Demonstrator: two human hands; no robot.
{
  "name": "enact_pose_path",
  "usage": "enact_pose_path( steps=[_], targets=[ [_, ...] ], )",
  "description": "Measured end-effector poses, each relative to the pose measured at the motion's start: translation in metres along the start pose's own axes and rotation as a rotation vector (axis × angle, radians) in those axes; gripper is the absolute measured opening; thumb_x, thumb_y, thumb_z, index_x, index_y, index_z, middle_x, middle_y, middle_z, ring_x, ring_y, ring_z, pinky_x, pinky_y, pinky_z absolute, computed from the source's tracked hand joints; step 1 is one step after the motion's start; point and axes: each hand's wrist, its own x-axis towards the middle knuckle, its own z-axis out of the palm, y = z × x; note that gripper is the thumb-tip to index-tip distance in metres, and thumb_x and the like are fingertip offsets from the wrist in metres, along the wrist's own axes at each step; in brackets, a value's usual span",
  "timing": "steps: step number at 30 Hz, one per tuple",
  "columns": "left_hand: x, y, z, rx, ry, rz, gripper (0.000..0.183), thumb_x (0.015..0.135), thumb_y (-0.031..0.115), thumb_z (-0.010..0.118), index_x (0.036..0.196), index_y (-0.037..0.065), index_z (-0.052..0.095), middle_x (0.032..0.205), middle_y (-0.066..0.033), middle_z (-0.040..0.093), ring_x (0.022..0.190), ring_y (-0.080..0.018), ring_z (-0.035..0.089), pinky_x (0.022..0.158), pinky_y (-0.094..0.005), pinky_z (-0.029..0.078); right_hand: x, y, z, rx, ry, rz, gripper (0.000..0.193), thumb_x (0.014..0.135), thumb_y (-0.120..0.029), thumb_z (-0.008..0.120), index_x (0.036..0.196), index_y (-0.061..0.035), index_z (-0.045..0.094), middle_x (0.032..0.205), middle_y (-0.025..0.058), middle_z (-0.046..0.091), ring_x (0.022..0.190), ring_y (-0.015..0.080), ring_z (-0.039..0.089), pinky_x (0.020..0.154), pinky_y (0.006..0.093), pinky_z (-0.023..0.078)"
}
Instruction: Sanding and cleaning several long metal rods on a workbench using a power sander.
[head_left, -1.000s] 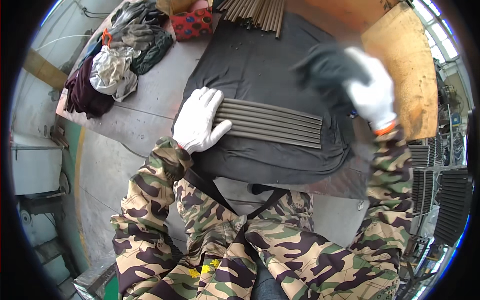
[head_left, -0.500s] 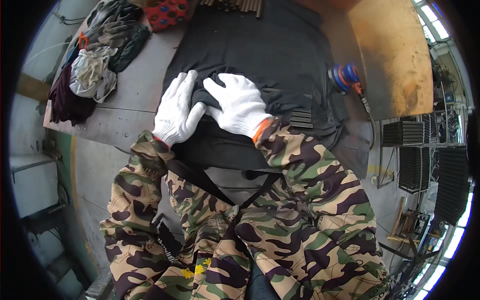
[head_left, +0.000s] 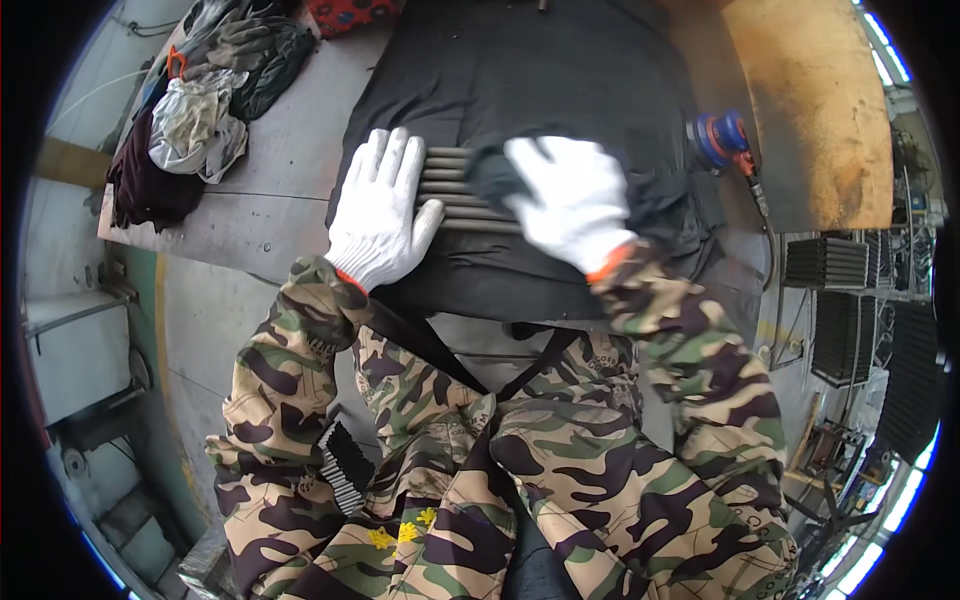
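The right hand (head_left: 572, 195), its grip closed on a dark cloth (head_left: 494, 180), has shifted rightward along the grey rods (head_left: 446, 187) at frame centre, re-exposing their left sections; the stroke appears partway. The left hand (head_left: 382, 205) lies open against their left ends.

On the left of the table (head_left: 285, 205), a pile of rags (head_left: 195, 125) is lying; lower, a yellow line (head_left: 161, 340) is running along the floor (head_left: 215, 350). On the right, a blue-and-red tool (head_left: 722, 138) is resting near a wooden board (head_left: 815, 110), and dark bars (head_left: 840, 335) are sitting in stacks beyond.
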Motion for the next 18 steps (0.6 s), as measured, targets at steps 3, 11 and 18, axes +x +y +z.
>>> enact_pose_path(
  steps=[3, 11, 18],
  targets=[
    [-0.011, -0.008, 0.004, -0.023, 0.001, -0.026, 0.077, 0.098, 0.029, 0.064, 0.158, -0.016, 0.044, 0.165, -0.0359, 0.044, 0.157, -0.0548, 0.037, 0.132, -0.0579, 0.028, 0.034, -0.06, 0.028, 0.123, 0.064, -0.028, 0.054, 0.085, -0.041, 0.086, 0.128, -0.0157, 0.067, 0.113, 0.0098, 0.069, 0.106, 0.0357, 0.069, 0.084, 0.0498, 0.058],
    [-0.01, -0.007, -0.002, -0.021, -0.022, -0.038, 0.073, 0.1, 0.024, 0.061, 0.16, -0.013, 0.043, 0.166, -0.0359, 0.043, 0.157, -0.0541, 0.037, 0.133, -0.0575, 0.027, -0.008, 0.025, 0.02, 0.15, 0.173, -0.05, 0.054, 0.08, -0.038, 0.092, 0.125, -0.0218, 0.067, 0.107, 0.0091, 0.069, 0.1, 0.0359, 0.068, 0.08, 0.0483, 0.059],
    [-0.006, 0.001, 0.003, -0.052, 0.044, -0.022, 0.071, 0.102, 0.022, 0.061, 0.163, -0.009, 0.042, 0.166, -0.0361, 0.043, 0.157, -0.0545, 0.036, 0.133, -0.057, 0.028, -0.039, 0.112, -0.007, -0.167, 0.038, 0.187, 0.056, 0.095, -0.043, 0.081, 0.143, -0.0183, 0.069, 0.121, 0.0118, 0.069, 0.112, 0.0362, 0.068, 0.091, 0.0477, 0.059]
  ],
)
